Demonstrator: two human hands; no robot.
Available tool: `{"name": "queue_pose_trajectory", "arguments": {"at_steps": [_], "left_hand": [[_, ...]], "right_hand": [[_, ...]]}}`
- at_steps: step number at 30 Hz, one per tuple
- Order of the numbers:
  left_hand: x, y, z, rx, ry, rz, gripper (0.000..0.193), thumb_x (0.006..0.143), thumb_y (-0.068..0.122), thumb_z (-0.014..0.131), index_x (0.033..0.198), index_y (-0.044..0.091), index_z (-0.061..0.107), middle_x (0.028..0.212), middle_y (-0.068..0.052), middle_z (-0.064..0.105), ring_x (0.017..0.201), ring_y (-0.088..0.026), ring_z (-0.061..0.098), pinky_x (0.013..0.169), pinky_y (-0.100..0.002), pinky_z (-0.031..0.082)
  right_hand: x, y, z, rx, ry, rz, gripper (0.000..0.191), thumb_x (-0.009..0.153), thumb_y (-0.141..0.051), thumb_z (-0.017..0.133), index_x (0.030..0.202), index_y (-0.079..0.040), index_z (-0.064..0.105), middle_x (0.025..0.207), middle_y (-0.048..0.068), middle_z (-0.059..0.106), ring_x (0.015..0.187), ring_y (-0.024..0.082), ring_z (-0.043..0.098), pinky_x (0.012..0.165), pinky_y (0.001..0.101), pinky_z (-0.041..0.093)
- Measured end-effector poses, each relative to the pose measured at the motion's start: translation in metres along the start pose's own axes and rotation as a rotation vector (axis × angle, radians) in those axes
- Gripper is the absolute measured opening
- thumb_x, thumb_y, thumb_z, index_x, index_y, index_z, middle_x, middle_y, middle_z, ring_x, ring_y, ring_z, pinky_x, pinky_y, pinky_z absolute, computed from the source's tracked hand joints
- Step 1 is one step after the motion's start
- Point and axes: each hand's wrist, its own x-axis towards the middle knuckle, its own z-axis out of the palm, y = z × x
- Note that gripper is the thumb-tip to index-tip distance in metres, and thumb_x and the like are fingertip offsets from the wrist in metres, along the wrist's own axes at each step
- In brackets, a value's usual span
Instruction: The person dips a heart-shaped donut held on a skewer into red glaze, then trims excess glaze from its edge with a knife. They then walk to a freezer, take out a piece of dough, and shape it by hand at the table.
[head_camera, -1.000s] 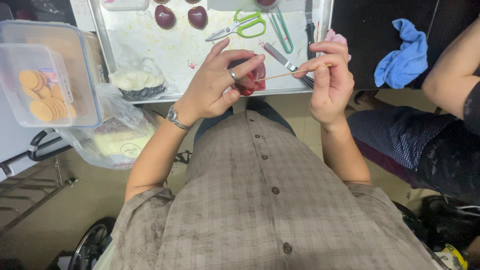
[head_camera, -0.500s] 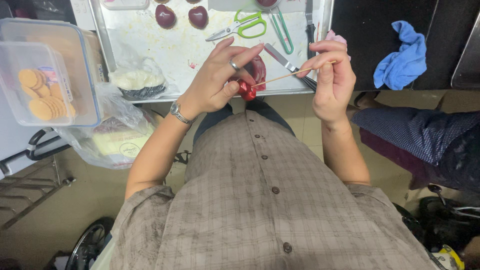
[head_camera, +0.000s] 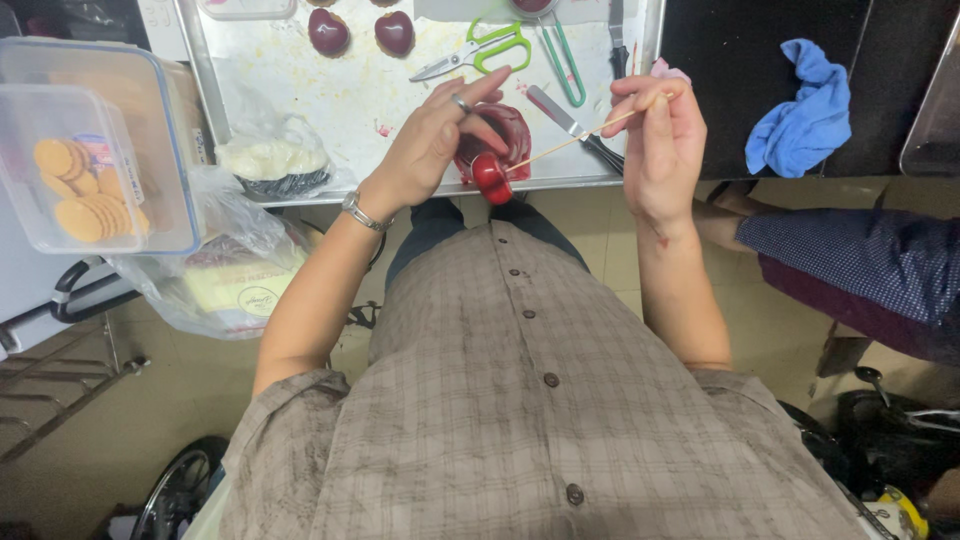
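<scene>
Right hand (head_camera: 660, 150), fingers pinched together on a thin wooden skewer (head_camera: 580, 137) angled toward eight o'clock so its tip meets the glossy red candy piece (head_camera: 491, 176), which the left hand (head_camera: 435, 145) clamps steady over the near edge of the metal tray (head_camera: 300, 190), green-handled scissors (head_camera: 480, 52) lying at twelve o'clock.

The left hand (head_camera: 432, 143) holds a glossy red round fruit (head_camera: 491, 172) at the near edge of a metal tray (head_camera: 300, 90), while the right hand (head_camera: 660, 140) pinches a thin wooden skewer (head_camera: 575, 140) whose tip meets the fruit. On the tray lie green-handled scissors (head_camera: 480, 52), a knife (head_camera: 570, 125) and two dark red heart-shaped pieces (head_camera: 360, 30). A clear plastic box of round biscuits (head_camera: 75, 190) stands to the left, and a blue cloth (head_camera: 805, 110) lies on the dark tabletop (head_camera: 730, 90) to the right.
</scene>
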Motion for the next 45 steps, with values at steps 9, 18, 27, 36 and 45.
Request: {"name": "queue_pose_trajectory", "arguments": {"at_steps": [9, 18, 27, 36, 45], "left_hand": [[-0.065, -0.040, 0.047, 0.510, 0.185, -0.006, 0.074, 0.108, 0.062, 0.029, 0.160, 0.011, 0.028, 0.151, -0.006, 0.059, 0.151, -0.036, 0.037, 0.126, -0.060, 0.019], [-0.103, -0.092, 0.076, 0.796, 0.160, 0.082, 0.073, 0.103, 0.051, 0.058, 0.160, 0.017, 0.028, 0.164, -0.004, 0.040, 0.151, -0.034, 0.034, 0.124, -0.061, 0.022], [-0.121, -0.094, 0.078, 0.828, 0.179, 0.040, 0.077, 0.102, 0.050, 0.061, 0.162, 0.019, 0.023, 0.164, -0.005, 0.040, 0.152, -0.033, 0.035, 0.124, -0.060, 0.023], [-0.111, -0.073, 0.064, 0.639, 0.433, 0.014, 0.080, 0.107, 0.057, 0.045, 0.165, 0.016, 0.009, 0.166, -0.017, 0.035, 0.155, -0.040, 0.029, 0.128, -0.060, 0.020], [-0.087, -0.038, 0.057, 0.457, 0.565, 0.078, 0.078, 0.107, 0.059, 0.037, 0.164, 0.016, 0.005, 0.165, -0.020, 0.029, 0.159, -0.036, 0.026, 0.128, -0.054, 0.018]], "right_hand": [[-0.007, 0.048, -0.018, 0.526, 0.239, 0.520, 0.016, 0.108, -0.020, 0.050, 0.100, -0.012, 0.061, 0.086, 0.002, 0.067, 0.110, 0.020, 0.066, 0.098, 0.0445, 0.051], [-0.011, 0.075, -0.023, 0.795, 0.189, 0.728, 0.013, 0.109, -0.017, 0.053, 0.104, -0.011, 0.063, 0.094, -0.001, 0.072, 0.103, 0.014, 0.065, 0.102, 0.0481, 0.047], [-0.005, 0.066, -0.011, 0.745, 0.215, 0.782, 0.016, 0.107, -0.018, 0.049, 0.109, -0.011, 0.063, 0.111, 0.004, 0.074, 0.113, 0.017, 0.064, 0.101, 0.0481, 0.045], [-0.003, 0.041, 0.000, 0.828, 0.169, 0.836, 0.027, 0.108, -0.016, 0.046, 0.129, -0.003, 0.057, 0.133, 0.015, 0.064, 0.118, 0.028, 0.064, 0.095, 0.0450, 0.052], [-0.020, 0.056, -0.021, 1.073, 0.224, 0.827, 0.016, 0.113, -0.014, 0.049, 0.110, -0.003, 0.061, 0.104, 0.009, 0.069, 0.091, 0.020, 0.070, 0.077, 0.0319, 0.059]]}}
